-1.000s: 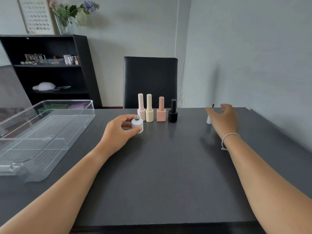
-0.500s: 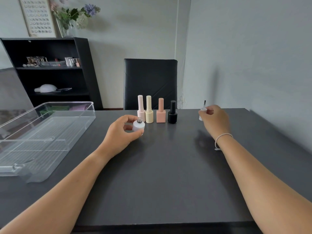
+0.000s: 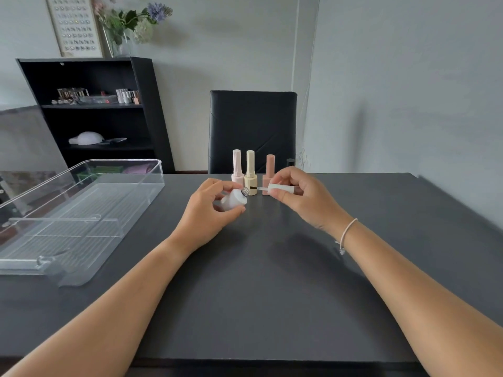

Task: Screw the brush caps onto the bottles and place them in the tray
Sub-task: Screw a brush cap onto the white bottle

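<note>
At frame centre the left hand (image 3: 211, 210) grasps a tilted white bottle (image 3: 233, 200), neck open toward the brush cap (image 3: 280, 189) pinched level in the right hand (image 3: 304, 198), brush tip just short of the neck, while the clear tray (image 3: 81, 213) sits left on the table (image 3: 272, 281).

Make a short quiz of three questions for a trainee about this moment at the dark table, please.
1. True or false: the white brush cap is already screwed onto the tilted white bottle.
2. Which hand holds that bottle? A) left hand B) right hand
3. Fill in: the clear plastic tray holds ___ bottles.

Key: 1 false, the brush tip is just outside the open neck. 2 A. 3 no.
</note>
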{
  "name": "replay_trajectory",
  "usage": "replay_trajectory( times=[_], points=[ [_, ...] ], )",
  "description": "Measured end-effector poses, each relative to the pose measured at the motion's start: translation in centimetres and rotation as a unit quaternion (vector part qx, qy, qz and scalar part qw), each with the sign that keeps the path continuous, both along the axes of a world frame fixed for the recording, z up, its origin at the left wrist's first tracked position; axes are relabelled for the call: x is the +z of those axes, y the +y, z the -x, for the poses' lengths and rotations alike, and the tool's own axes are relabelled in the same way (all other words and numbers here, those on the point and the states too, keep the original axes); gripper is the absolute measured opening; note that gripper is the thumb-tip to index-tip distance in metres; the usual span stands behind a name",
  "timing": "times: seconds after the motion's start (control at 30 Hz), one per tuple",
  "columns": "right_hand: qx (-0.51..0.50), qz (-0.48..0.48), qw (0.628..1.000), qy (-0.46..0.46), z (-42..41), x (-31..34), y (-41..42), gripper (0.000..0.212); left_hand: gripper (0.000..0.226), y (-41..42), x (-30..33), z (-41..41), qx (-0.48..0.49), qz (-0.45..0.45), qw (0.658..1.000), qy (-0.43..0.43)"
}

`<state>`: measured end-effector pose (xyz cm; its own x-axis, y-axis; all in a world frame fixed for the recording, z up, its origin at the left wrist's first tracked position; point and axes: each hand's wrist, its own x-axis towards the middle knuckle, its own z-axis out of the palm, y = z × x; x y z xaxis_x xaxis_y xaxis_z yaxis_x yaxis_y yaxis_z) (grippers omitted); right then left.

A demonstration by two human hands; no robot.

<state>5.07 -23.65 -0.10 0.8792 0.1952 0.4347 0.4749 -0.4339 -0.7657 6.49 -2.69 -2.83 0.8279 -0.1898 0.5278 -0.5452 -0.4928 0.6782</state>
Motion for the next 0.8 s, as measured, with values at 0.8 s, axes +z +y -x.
replay_trajectory(
  times=[0.8],
  points=[
    [0.002,0.028,0.999,-0.047,-0.33,-0.61,0.63,0.007,0.040,-0.87,0.43,0.89,-0.022,-0.042,0.999,-0.019]
  ],
)
